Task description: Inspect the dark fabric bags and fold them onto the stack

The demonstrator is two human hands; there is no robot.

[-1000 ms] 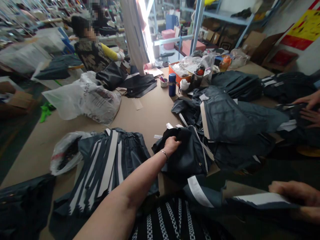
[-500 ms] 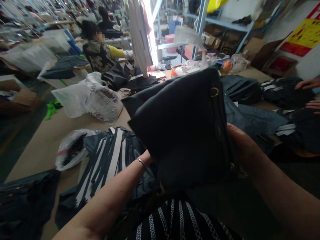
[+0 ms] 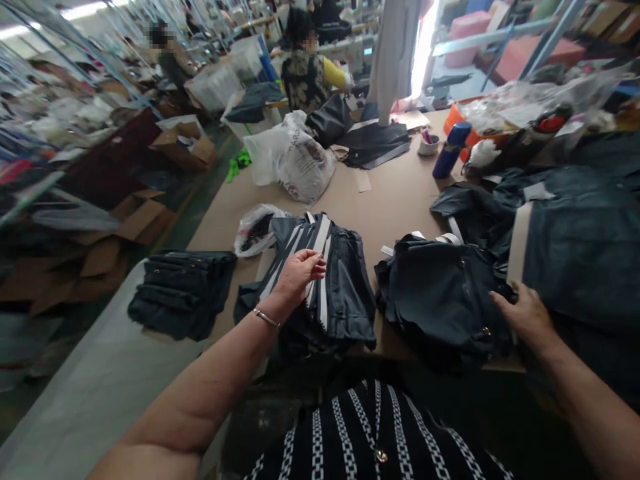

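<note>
Centrally, the left hand (image 3: pixel 294 277) is set over a fanned pile of dark, sleek panels (image 3: pixel 347 280) crossed by pale, flat strips (image 3: pixel 320 235). Its fingers are curled, the tips drawn close to the thumb; whether they pinch a strip cannot be told. The right hand (image 3: pixel 531 317) is at the right edge of a stack of folded dark pieces (image 3: pixel 433 300), thumb and forefinger parted with dark material between; a firm hold cannot be confirmed. This stack, soft-cornered and faintly lustrous, lies just left of the right fingers and bears a small gold-coloured metal fitting (image 3: pixel 486 331). To the right of those fingers spreads a broad, slack dark sheet (image 3: pixel 580 247) with a straight beige band (image 3: pixel 520 243). Left of the left fingers lies a squared bundle of dark garments (image 3: pixel 180 293); beyond them, a crumpled clear plastic bag (image 3: pixel 246 237) with dark contents and, farther, a white printed plastic bag (image 3: pixel 300 167). Beyond both sets of fingers, a cylindrical blue bottle (image 3: pixel 453 150) stands on the smooth tan bench (image 3: pixel 385 210).
</note>
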